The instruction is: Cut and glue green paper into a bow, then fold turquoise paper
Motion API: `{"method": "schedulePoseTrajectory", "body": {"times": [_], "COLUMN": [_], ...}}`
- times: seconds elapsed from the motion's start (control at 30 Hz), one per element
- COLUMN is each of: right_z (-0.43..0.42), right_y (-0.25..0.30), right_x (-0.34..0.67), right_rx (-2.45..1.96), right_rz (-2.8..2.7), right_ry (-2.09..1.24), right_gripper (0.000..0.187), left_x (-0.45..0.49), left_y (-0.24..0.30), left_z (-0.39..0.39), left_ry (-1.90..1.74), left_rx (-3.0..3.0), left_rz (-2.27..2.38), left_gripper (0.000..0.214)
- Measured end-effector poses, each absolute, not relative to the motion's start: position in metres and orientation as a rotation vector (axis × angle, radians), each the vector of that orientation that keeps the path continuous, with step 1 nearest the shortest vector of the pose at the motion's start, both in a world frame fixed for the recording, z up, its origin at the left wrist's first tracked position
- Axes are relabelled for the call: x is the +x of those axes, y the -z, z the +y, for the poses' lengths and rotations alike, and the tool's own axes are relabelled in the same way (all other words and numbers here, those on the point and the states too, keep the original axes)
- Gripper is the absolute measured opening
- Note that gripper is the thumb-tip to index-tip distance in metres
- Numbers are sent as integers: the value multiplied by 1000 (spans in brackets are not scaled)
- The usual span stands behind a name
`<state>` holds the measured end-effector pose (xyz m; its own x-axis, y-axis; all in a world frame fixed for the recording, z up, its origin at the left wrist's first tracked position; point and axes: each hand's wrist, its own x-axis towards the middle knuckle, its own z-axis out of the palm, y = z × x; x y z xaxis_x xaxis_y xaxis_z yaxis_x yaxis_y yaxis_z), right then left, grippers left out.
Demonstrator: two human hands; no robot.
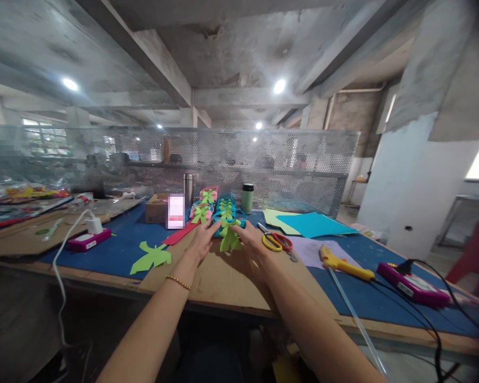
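Both my hands reach to the middle of the table, my left hand [205,239] and my right hand [253,240] on either side of a green leaf-shaped cut-out [230,238]. It sits on the front of a small blue basket [219,229], and the fingers of each hand close on its sides. Behind it stands a row of similar blue pieces with green cut-outs [225,206]. To their left are pink baskets [201,213] with green cut-outs. A loose green cut-out [151,257] lies left of my left forearm.
Cardboard [239,282] covers the table under my hands. At right lie scissors [277,242], blue sheets [317,224], a yellow glue gun [345,264] with a glue stick, and a purple power strip [413,285]. A phone [176,211], steel flask [188,190] and green bottle [247,199] stand behind.
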<state>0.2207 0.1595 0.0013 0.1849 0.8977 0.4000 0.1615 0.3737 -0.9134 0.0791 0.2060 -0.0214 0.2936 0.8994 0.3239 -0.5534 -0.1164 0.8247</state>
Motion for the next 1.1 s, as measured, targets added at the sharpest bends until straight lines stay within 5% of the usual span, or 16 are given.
{"method": "schedulePoseTrajectory", "body": {"times": [1.1], "right_z": [169], "right_y": [6], "right_x": [224], "right_rx": [-1072], "right_rz": [-1194], "right_ry": [-806], "right_gripper": [31], "left_x": [77], "left_y": [26], "left_z": [211], "left_ry": [-1305], "left_rx": [1111], "left_rz": [440], "left_gripper": [34]}}
